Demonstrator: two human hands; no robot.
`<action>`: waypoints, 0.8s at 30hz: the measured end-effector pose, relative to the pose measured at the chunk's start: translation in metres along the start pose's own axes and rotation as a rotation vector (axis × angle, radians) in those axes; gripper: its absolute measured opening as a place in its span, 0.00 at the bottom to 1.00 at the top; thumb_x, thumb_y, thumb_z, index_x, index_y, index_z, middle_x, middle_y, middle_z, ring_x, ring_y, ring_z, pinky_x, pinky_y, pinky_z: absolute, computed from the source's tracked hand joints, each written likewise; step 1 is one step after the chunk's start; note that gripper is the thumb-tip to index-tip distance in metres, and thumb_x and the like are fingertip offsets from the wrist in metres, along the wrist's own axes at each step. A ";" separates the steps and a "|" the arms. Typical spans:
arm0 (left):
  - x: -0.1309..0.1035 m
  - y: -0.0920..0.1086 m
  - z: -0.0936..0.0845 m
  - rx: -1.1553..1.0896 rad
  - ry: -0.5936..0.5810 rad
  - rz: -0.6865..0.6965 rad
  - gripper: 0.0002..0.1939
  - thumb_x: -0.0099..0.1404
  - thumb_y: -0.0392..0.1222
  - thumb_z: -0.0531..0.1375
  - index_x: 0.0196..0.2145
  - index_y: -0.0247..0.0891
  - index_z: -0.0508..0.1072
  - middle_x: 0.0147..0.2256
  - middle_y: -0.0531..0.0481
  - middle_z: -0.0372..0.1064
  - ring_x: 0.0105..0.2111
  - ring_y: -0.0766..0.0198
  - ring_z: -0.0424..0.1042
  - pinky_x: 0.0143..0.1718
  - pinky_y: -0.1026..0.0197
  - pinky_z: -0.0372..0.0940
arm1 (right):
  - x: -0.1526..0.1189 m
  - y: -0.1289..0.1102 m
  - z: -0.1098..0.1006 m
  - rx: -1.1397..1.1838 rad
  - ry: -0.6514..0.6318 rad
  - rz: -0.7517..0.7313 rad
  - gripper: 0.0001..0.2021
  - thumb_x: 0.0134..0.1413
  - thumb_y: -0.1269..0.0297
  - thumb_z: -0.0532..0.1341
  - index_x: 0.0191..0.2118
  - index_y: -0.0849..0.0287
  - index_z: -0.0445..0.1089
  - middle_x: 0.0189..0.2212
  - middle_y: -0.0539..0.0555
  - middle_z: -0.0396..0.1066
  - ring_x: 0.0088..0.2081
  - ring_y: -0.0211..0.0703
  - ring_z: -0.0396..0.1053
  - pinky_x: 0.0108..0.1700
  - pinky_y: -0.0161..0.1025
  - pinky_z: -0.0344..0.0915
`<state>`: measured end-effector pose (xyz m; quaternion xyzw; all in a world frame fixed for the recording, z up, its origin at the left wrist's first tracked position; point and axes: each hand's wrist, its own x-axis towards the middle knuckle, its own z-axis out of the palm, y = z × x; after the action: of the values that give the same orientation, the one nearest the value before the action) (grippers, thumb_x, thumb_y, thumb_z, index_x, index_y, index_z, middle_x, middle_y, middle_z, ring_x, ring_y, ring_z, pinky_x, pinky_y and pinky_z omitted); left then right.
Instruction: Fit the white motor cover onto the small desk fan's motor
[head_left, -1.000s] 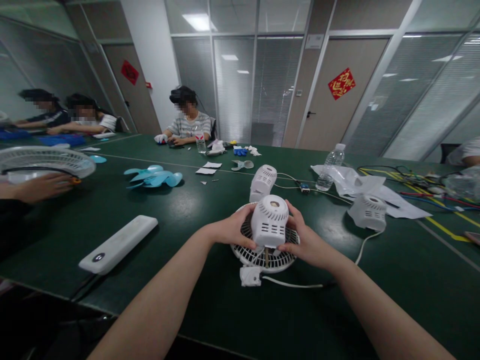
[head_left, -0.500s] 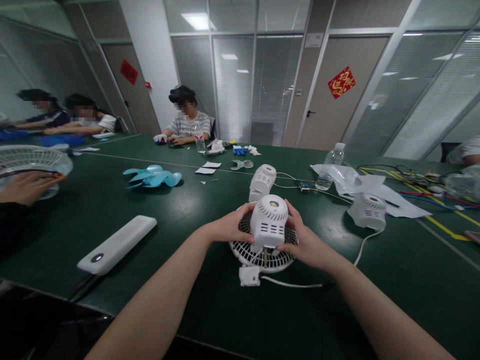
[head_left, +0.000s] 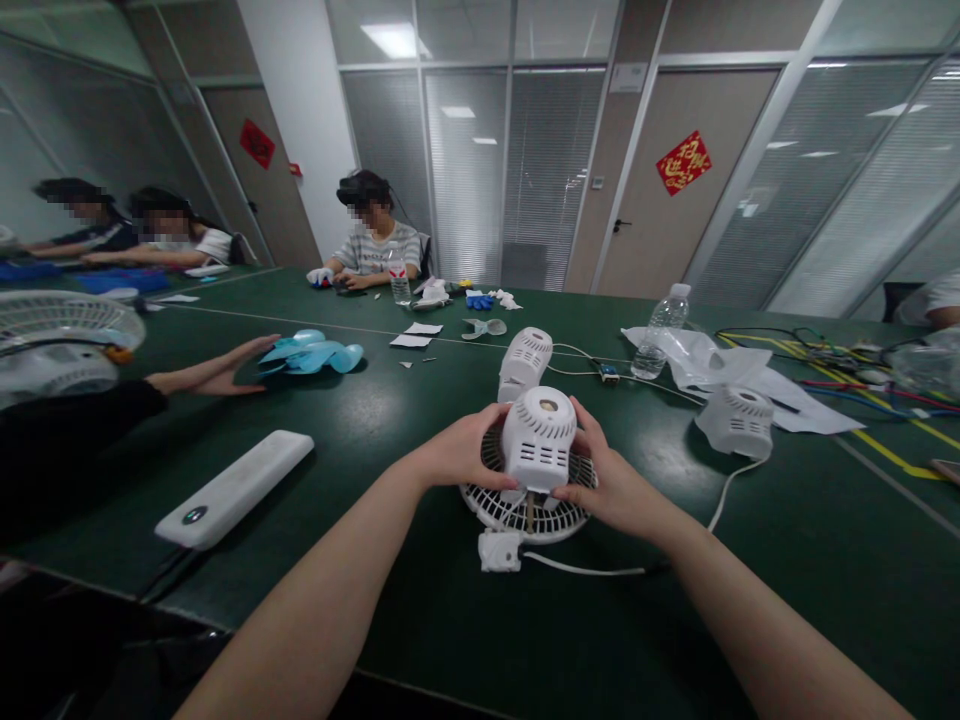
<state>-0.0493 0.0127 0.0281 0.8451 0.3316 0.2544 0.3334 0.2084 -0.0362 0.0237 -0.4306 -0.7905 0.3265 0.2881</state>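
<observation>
Between my two hands is a white motor housing (head_left: 538, 440) with slotted vents, above a round white fan grille (head_left: 559, 525). My left hand (head_left: 476, 450) grips the housing's left side, and my right hand (head_left: 600, 475) grips its right side. A white block (head_left: 499, 551) with a cable lies at the grille's near edge. Just behind, another white housing (head_left: 526, 358) stands on the table. The underside of the held housing is hidden.
A person's hand (head_left: 217, 372) reaches to blue fan blades (head_left: 311, 353) at left. A white power bank (head_left: 236, 490) lies nearer. To the right are a third housing (head_left: 739, 422), a bottle (head_left: 661, 330), plastic sheeting (head_left: 701, 362) and wires. Across the green table sits a person (head_left: 375, 240).
The other person's hand at left has moved right, from the large grille to the blue blades. My hands and the housing have hardly moved.
</observation>
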 end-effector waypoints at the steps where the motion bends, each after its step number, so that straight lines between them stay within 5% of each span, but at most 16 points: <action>1: 0.000 0.000 0.000 -0.004 0.010 0.001 0.47 0.45 0.48 0.70 0.60 0.42 0.55 0.58 0.41 0.59 0.57 0.44 0.61 0.56 0.41 0.57 | 0.000 0.000 0.000 -0.003 0.005 0.001 0.53 0.50 0.67 0.66 0.67 0.46 0.22 0.62 0.60 0.56 0.61 0.56 0.58 0.60 0.62 0.55; 24: -0.002 -0.008 0.001 -0.155 -0.115 -0.090 0.53 0.45 0.48 0.70 0.63 0.43 0.47 0.63 0.42 0.48 0.63 0.45 0.50 0.62 0.40 0.47 | 0.003 0.008 0.000 0.056 0.001 -0.012 0.54 0.47 0.61 0.69 0.67 0.43 0.26 0.66 0.58 0.43 0.64 0.57 0.51 0.64 0.62 0.49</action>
<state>-0.0530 0.0152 0.0214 0.8143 0.3290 0.2151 0.4272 0.2115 -0.0302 0.0179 -0.4180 -0.7834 0.3465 0.3025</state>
